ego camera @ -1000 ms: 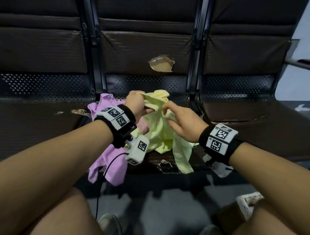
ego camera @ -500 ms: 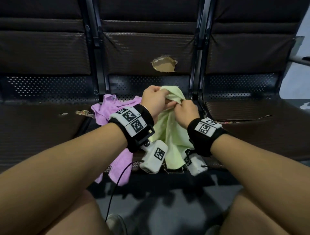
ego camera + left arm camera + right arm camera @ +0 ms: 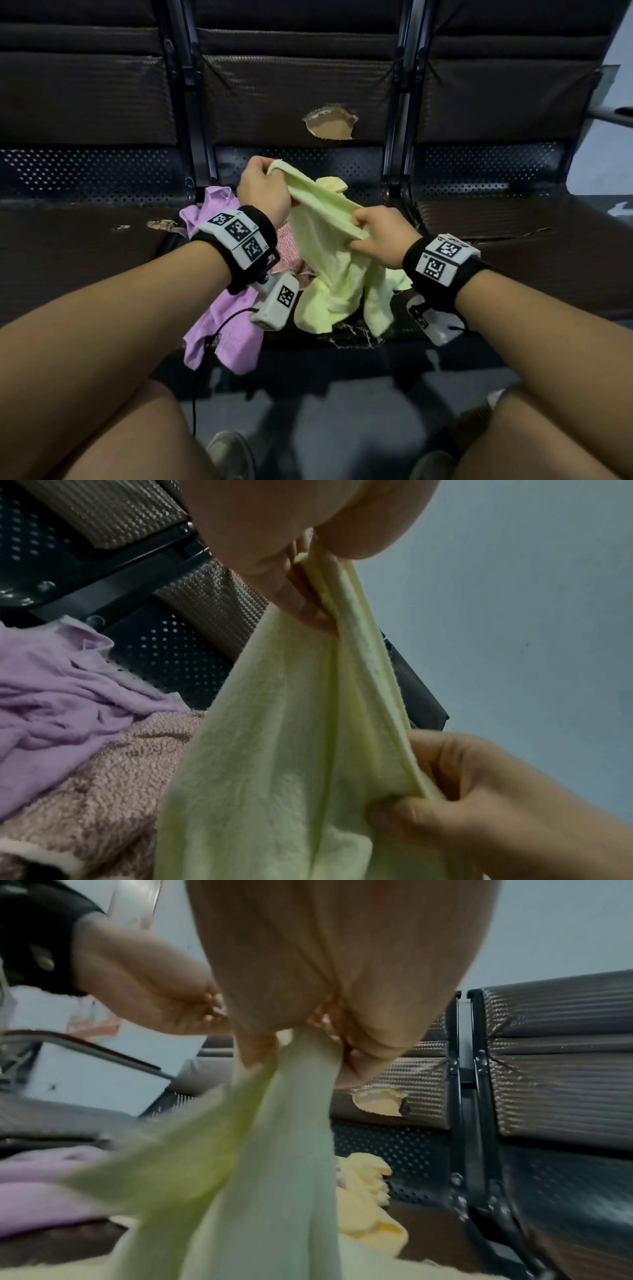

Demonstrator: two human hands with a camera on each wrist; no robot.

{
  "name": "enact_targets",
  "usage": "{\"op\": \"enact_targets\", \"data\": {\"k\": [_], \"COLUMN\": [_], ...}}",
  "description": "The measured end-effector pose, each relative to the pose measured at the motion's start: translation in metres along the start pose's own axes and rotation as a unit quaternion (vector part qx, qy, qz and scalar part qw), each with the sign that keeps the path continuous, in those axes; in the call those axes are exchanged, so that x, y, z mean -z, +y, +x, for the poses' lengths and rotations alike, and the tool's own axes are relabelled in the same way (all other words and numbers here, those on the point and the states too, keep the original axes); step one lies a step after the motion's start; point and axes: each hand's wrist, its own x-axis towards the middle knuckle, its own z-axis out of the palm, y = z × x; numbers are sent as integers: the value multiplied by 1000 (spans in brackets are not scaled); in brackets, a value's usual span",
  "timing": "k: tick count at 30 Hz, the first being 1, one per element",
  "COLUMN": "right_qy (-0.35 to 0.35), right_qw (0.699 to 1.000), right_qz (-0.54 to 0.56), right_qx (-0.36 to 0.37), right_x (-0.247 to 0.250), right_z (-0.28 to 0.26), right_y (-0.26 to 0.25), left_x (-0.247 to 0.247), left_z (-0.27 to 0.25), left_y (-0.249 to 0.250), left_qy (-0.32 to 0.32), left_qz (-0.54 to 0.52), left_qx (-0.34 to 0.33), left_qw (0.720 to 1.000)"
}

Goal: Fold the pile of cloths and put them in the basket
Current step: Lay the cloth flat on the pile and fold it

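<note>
A pale green towel [image 3: 329, 260] [image 3: 284, 750] [image 3: 274, 1177] hangs over the middle seat, held along its top edge by both hands. My left hand [image 3: 263, 192] [image 3: 301, 582] pinches one corner at the upper left. My right hand [image 3: 376, 236] [image 3: 322, 1042] [image 3: 479, 804] grips the edge lower and to the right. Under it lies the pile: a lilac cloth [image 3: 222, 318] [image 3: 68, 691] spilling over the seat front, a pink towel [image 3: 291, 253] [image 3: 113, 772] and a yellow cloth [image 3: 330, 185] [image 3: 369, 1204] behind. No basket shows in any view.
A row of dark padded bench seats [image 3: 513, 246] runs across, with a torn hole [image 3: 330, 123] in the middle backrest. Metal frame posts [image 3: 397, 137] divide the seats. My knees and shoes are at the bottom, with grey floor [image 3: 342, 411] between them.
The hands, close together half a second ago, have drawn apart along the towel's edge. The left hand rose toward the backrest; the right slid down and to the right.
</note>
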Motion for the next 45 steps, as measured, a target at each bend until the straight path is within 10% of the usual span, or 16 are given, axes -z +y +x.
{"op": "enact_targets", "data": {"k": [6, 16, 23, 34, 45], "right_qy": [-49, 80, -61, 40, -70], "right_qw": [989, 991, 996, 994, 990], "right_qz": [-89, 49, -65, -30, -62], "right_qx": [-110, -91, 5, -96, -104], "right_x": [13, 26, 14, 29, 30], "right_z": [-15, -26, -30, -31, -36], "right_y": [36, 43, 44, 57, 53], "left_x": [17, 37, 42, 51, 53], "left_z": [7, 14, 21, 24, 29], "left_y": [-7, -34, -33, -42, -40], "left_qy": [19, -69, -49, -87, -15], "left_qz": [17, 182, 232, 85, 194], "left_qx": [1, 9, 16, 53, -25], "left_qw": [1000, 981, 971, 991, 981]}}
